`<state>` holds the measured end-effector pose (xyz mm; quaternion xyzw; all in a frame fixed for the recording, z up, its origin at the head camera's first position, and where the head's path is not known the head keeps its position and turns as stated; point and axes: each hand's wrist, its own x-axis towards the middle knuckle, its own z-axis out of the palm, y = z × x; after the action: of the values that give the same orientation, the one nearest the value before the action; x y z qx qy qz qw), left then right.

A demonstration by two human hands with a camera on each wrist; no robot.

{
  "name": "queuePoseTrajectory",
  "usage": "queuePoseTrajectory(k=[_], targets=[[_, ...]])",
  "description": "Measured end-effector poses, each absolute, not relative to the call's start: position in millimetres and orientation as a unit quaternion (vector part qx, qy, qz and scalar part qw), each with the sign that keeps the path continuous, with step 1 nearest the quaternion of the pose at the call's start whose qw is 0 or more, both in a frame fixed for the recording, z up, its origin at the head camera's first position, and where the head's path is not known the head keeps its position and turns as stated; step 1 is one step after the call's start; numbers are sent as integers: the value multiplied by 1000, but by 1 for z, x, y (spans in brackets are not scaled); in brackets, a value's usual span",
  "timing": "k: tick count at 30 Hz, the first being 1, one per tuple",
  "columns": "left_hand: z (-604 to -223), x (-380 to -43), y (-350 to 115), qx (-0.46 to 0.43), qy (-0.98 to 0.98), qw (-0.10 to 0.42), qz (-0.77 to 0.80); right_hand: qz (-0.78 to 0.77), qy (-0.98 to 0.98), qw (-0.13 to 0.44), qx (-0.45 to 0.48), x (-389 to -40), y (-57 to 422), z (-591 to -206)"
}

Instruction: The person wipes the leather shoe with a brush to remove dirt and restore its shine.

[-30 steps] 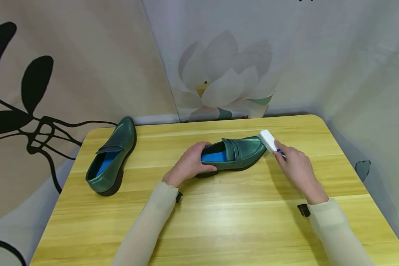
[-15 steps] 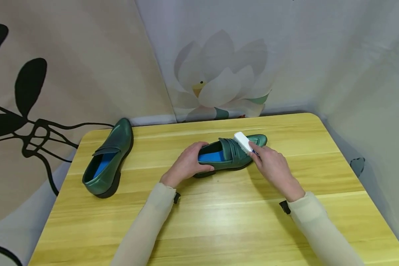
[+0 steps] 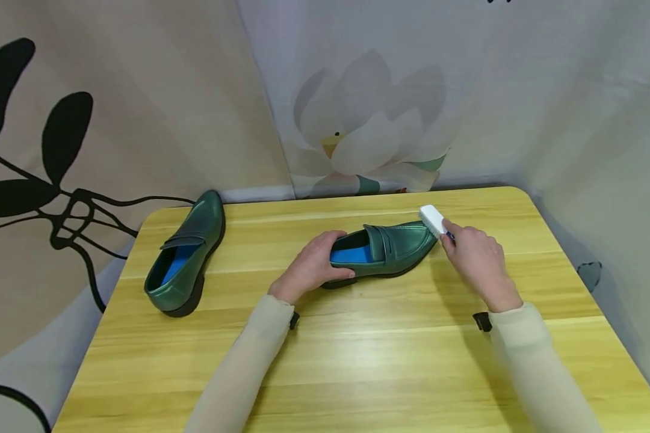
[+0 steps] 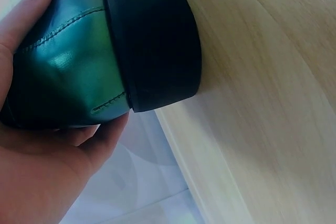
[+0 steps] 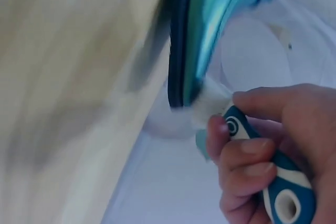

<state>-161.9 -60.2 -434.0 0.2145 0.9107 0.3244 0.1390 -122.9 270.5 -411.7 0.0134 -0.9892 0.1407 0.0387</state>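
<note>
A green loafer [image 3: 408, 246] with a blue insole lies on the table, toe to the right. My left hand [image 3: 314, 264] grips its heel end; in the left wrist view the thumb and fingers wrap the green heel leather [image 4: 79, 66] above a thick black heel block [image 4: 157, 40]. My right hand [image 3: 479, 264] holds a brush by its blue-and-white handle [image 5: 289, 187], fingers curled round it. The white brush head [image 3: 432, 219] is at the toe tip, bristles against the loafer. In the right wrist view the bristles are blurred beside the toe [image 5: 194, 72].
A matching green loafer [image 3: 186, 255] stands at the table's left side, toe toward the back edge. The wooden table [image 3: 357, 361] has rounded back corners. Behind it hangs a pale curtain [image 3: 195, 90] printed with leaves and a flower.
Half a second ago the brush was over the loafer's strap area; my right hand has since moved it right to the toe tip, about where it was one second ago. My left hand keeps its grip.
</note>
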Motion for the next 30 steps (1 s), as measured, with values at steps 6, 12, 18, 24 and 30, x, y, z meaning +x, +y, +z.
queuePoseTrajectory(k=[6,12,18,24,30], targets=[[-432,-162,-63,210,914,139,318,132,-991,30,22,-127,263,-407],[-435,-163,-62,219,914,135,313,124,-988,40,80,-132,232,-413],[-436,-163,-59,223,911,131,321,142,-988,27,45,-131,244,-412],[-436,-163,-59,222,910,130,325,192,-981,12,-23,-128,284,-414],[-437,-164,-60,217,910,132,327,253,-967,-12,-27,-125,303,-424]])
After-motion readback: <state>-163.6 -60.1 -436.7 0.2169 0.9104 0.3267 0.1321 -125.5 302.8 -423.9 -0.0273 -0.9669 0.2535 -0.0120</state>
